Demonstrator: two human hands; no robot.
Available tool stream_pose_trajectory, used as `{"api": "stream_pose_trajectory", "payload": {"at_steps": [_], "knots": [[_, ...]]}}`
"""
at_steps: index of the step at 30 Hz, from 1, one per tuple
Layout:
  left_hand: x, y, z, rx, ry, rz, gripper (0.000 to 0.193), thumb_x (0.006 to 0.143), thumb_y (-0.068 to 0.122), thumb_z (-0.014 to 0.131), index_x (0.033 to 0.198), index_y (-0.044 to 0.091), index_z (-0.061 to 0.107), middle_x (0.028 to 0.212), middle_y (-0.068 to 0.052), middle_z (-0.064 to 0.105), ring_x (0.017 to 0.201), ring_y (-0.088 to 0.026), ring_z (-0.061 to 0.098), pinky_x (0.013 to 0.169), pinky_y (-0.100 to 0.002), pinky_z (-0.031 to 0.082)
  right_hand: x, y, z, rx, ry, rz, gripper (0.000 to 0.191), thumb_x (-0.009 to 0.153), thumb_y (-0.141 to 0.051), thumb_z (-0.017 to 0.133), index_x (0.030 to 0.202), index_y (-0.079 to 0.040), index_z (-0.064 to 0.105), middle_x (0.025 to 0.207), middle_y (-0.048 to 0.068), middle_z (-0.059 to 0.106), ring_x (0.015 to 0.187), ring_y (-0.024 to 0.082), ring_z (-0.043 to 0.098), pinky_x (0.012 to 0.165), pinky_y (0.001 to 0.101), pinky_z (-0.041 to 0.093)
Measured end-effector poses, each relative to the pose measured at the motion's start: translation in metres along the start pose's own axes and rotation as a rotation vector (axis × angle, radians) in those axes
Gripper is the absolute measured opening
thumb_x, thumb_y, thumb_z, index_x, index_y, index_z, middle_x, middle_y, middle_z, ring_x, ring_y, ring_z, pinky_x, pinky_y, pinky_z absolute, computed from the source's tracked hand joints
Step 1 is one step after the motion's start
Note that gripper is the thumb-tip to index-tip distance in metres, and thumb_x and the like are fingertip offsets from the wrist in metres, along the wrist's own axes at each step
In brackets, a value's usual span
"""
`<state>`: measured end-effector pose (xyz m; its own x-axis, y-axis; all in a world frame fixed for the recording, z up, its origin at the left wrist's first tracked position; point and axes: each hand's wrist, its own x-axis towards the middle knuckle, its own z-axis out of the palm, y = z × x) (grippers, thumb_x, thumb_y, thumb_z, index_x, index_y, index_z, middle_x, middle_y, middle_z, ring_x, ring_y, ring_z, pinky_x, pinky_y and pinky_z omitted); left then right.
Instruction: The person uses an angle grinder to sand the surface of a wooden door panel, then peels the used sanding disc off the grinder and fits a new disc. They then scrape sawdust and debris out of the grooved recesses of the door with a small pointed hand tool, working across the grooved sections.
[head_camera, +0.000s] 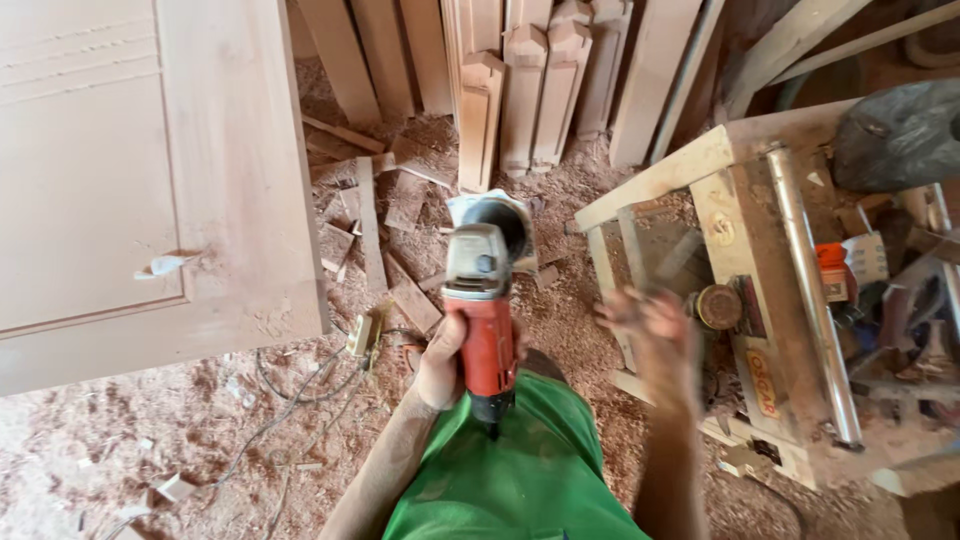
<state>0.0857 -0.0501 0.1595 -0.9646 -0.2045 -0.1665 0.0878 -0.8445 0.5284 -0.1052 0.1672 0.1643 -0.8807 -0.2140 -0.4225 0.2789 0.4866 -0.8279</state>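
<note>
Head view | left hand (442, 362) fingers wrapped around red grinder (483, 310) | right hand (655, 330) blurred, fingers spread, beside workbench (760, 300).

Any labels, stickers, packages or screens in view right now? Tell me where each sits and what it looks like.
Yellow label: long strip with red print, on the front edge of the wooden workbench, right of the blurred right hand.
Round emblem: small, pale yellow, on the benchtop further back.
White tag: small rectangle beside an orange tool part.
No screens or packages.
</note>
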Motion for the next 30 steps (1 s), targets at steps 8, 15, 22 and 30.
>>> {"api": "stream_pose_trajectory", "payload": {"at_steps": [8, 15, 22, 30], "knots": [[-0.011, -0.006, 0.012, 0.186, 0.009, -0.027, 0.072, 0.096, 0.054, 0.068, 0.144, 0.005, 0.046, 0.111, -0.014, 0.067, 0.089, -0.023, 0.069, 0.076, -0.036, 0.059, 0.000, -0.066, 0.094, 0.645, -0.199, -0.384, 0.042, 0.089, 0.005, 0.069, 0.124, -0.007, 0.050, 0.110, 0.018, 0.075, 0.091, 0.024, 0.074, 0.072, 0.0411, 0.060], [-0.001, 0.007, 0.006, -0.053, -0.001, -0.042, 0.078, 0.089, 0.052, 0.075, 0.145, 0.008, 0.045, 0.113, -0.020, 0.066, 0.091, -0.030, 0.072, 0.068, -0.041, 0.062, -0.004, -0.040, 0.118, 0.857, -0.178, -0.465, 0.045, 0.090, 0.014, 0.069, 0.127, -0.006, 0.050, 0.108, 0.020, 0.074, 0.096, 0.025, 0.075, 0.085, 0.0358, 0.062], [0.012, 0.012, 0.004, -0.169, -0.075, 0.129, 0.095, 0.075, 0.025, 0.094, 0.153, 0.009, 0.041, 0.132, -0.011, 0.062, 0.117, -0.027, 0.066, 0.100, -0.042, 0.059, -0.003, -0.034, 0.127, 0.915, -0.161, -0.511, 0.043, 0.092, 0.009, 0.070, 0.128, -0.006, 0.052, 0.109, 0.017, 0.073, 0.096, 0.023, 0.074, 0.081, 0.0316, 0.061], [0.008, -0.007, -0.008, -0.223, -0.049, 0.108, 0.081, 0.077, 0.024, 0.093, 0.141, 0.003, 0.049, 0.121, -0.016, 0.066, 0.102, -0.029, 0.069, 0.088, -0.046, 0.060, -0.001, -0.008, 0.082, 0.624, -0.331, -0.679, 0.025, 0.095, -0.006, 0.070, 0.116, -0.006, 0.059, 0.114, 0.012, 0.068, 0.101, 0.021, 0.072, 0.082, 0.0323, 0.064]]}}
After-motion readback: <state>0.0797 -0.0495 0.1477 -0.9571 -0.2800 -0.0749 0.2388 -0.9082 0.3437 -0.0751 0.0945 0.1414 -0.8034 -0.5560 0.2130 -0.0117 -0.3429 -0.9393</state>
